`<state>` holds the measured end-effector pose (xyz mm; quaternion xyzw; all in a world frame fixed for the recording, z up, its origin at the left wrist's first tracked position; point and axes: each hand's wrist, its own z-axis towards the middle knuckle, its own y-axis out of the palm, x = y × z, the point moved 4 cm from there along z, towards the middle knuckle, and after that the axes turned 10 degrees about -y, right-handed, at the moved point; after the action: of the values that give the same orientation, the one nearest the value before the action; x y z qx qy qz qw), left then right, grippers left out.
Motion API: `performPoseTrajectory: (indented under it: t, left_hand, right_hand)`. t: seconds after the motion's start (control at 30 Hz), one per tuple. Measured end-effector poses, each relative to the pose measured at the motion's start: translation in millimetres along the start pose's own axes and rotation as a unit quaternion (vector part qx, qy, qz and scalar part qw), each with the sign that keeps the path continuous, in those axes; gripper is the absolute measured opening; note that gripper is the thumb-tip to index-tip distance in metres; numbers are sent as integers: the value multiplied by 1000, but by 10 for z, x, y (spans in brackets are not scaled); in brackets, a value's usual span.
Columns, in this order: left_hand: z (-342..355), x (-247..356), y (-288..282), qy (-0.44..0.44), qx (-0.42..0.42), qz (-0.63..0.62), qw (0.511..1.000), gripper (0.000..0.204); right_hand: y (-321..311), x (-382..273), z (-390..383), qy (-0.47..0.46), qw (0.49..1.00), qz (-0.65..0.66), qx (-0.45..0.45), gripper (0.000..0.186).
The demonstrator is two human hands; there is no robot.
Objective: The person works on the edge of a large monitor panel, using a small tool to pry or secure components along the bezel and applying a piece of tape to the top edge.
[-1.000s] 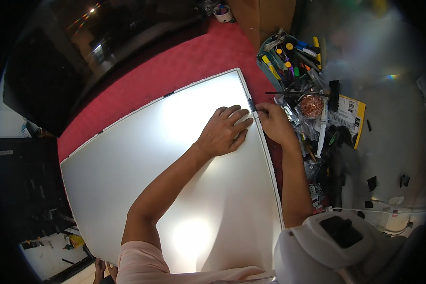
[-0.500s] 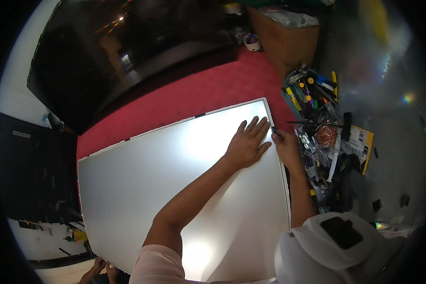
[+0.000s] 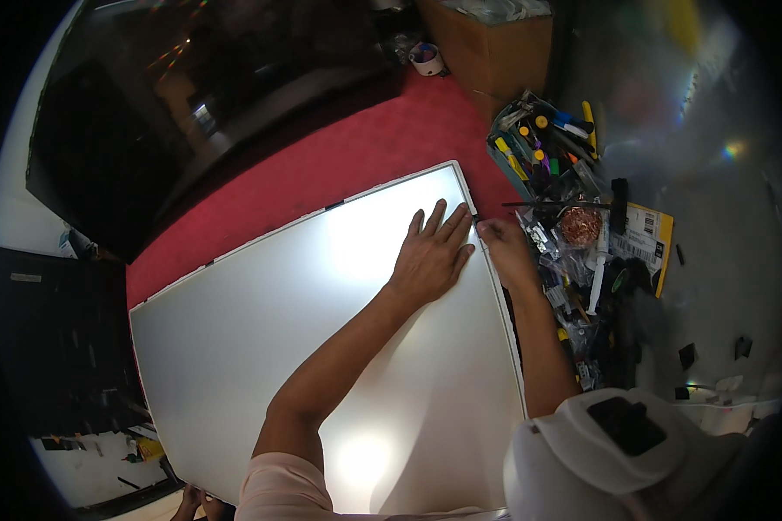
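A large white panel (image 3: 261, 339) with a thin pale rim lies before me, glossy with bright reflections. My left hand (image 3: 427, 265) rests flat on it near the far right corner, fingers stretched out and apart. Just to the right, my right hand (image 3: 506, 250) is closed at the panel's right edge, its thumb and fingertips pressed together. A small dark spot shows on the edge beside those fingertips. What they pinch, if anything, is hidden. Small black pieces (image 3: 334, 207) sit along the panel's far rim.
Red cloth (image 3: 339, 161) lies beyond the panel, with a large black screen (image 3: 208, 104) at far left. To the right are a tool bin (image 3: 543, 143), copper wire (image 3: 580, 224), a white syringe (image 3: 598, 276) and a cardboard box (image 3: 495, 52). Another person's hands (image 3: 191, 502) show at lower left.
The whole view has shifted, so the panel and tools appear further left and slightly higher. My left hand stays flat on the panel; the right fingers have curled in more at the edge.
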<state>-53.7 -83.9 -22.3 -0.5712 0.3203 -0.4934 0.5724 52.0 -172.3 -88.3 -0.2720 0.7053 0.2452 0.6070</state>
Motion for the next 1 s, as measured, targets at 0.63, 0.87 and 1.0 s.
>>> performPoseTrajectory:
  t: [0.63, 0.87, 1.0]
  left_hand:
    - [153, 22, 37, -193, 5, -212, 958, 30]
    - [232, -142, -17, -154, 84, -104, 979, 40]
    - [412, -640, -70, -175, 114, 21, 978, 57]
  right_hand:
    - [-29, -244, -82, -156, 965, -209, 14, 29]
    - [-32, -257, -102, -112, 967, -228, -30, 28]
    - [21, -232, -62, -108, 978, -179, -27, 25]
